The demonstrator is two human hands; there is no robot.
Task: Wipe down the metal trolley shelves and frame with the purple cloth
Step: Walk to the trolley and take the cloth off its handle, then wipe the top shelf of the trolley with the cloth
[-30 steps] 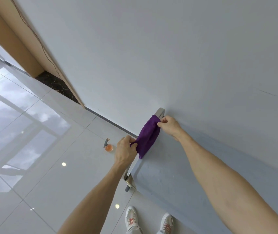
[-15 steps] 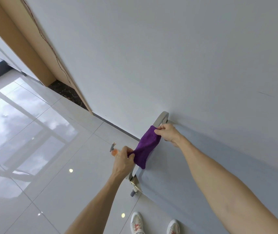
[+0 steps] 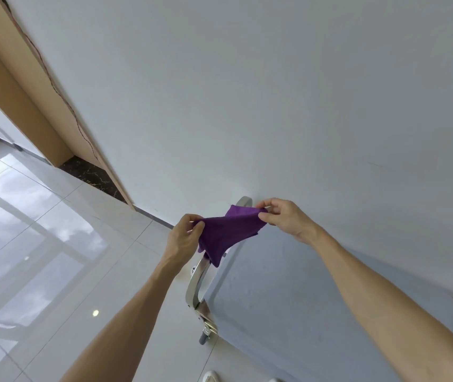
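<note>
white wall (image 3: 274, 92), glossy tiled floor (image 3: 54, 257), wooden door frame (image 3: 18, 97)

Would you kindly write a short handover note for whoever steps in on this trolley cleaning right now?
Left hand pinches one edge of the purple cloth; right hand pinches the opposite edge, holding it stretched in the air.
The cloth hangs above the curved metal trolley handle, at the end of the grey top shelf, which stands against the white wall.
Done: cannot tell which surfaces are wiped.
Left: put cloth to the frame and shelves.

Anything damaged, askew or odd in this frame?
One thing: a thin dark crack-like line runs down the white wall beside the tan panel. Otherwise both hands, left and right, hold the purple cloth stretched above the trolley handle.
</note>
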